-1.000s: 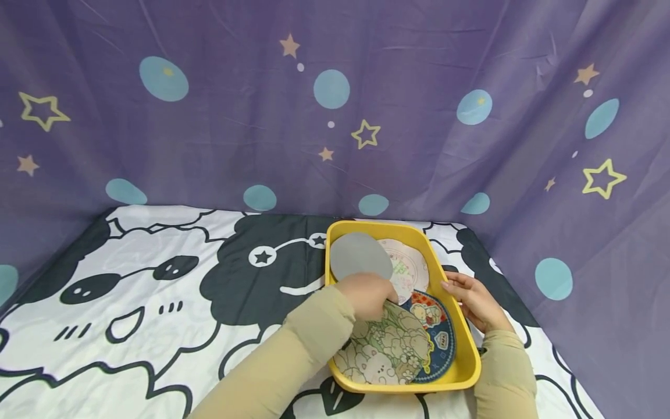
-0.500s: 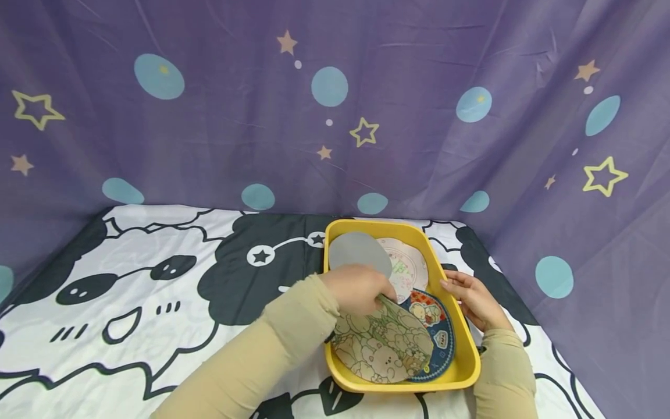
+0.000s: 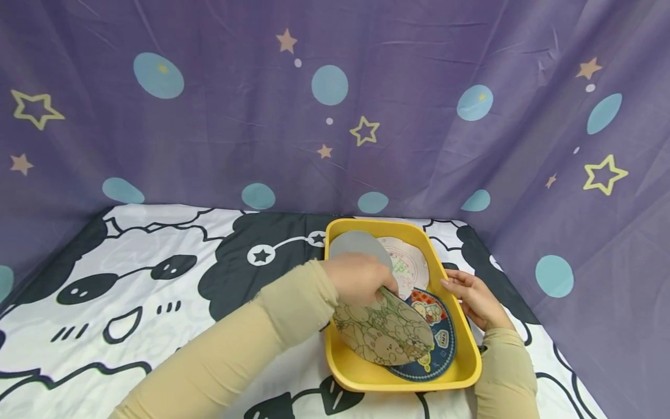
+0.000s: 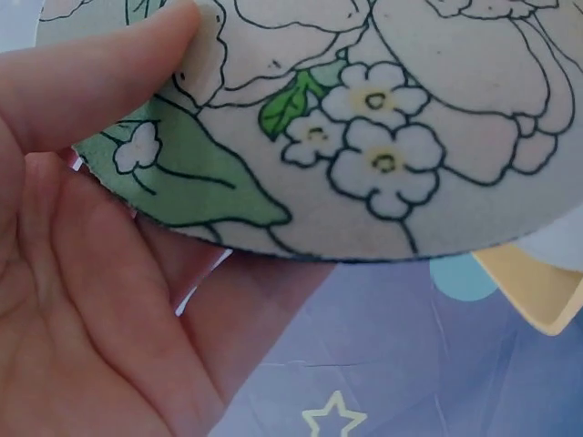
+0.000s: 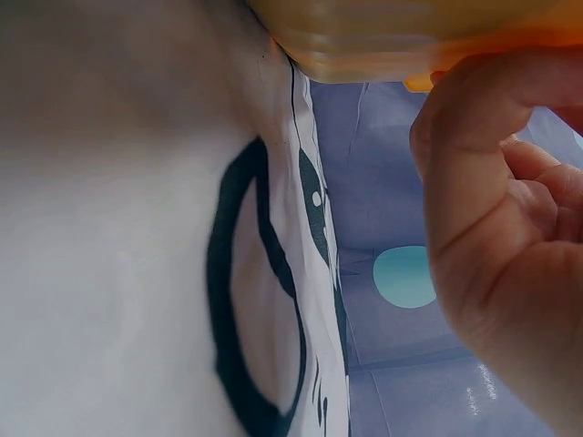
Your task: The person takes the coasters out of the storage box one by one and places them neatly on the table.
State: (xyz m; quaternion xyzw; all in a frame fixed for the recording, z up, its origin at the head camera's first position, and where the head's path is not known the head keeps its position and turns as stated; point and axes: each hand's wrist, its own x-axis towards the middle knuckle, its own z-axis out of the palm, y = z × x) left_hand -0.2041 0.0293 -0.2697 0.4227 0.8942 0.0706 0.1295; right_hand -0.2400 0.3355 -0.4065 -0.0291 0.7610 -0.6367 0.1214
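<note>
My left hand [image 3: 358, 278] pinches the edge of a thin round mat [image 3: 389, 334] printed with pale plump animals, leaves and flowers. In the left wrist view the thumb [image 4: 118, 73] lies on top of the mat and the other fingers are beneath it. The mat tilts over a yellow plastic bin [image 3: 403, 381]. Inside the bin, a blue mat [image 3: 442, 349] with a red checked patch is partly covered by the held one. My right hand [image 3: 477, 297] grips the bin's right side; in the right wrist view its fingers bend against the yellow wall [image 5: 383, 55].
A plain grey disc [image 3: 356, 241] and a pale pink mat [image 3: 410, 262] lie at the bin's far end. Under the bin spreads a black-and-white cartoon cloth [image 3: 173, 326]. A purple curtain [image 3: 251, 116] with stars hangs behind and at the sides.
My left hand has drawn the leafy mat upward and away from the bin's near end, uncovering more of the blue mat and the bin floor. My right hand stays put.
</note>
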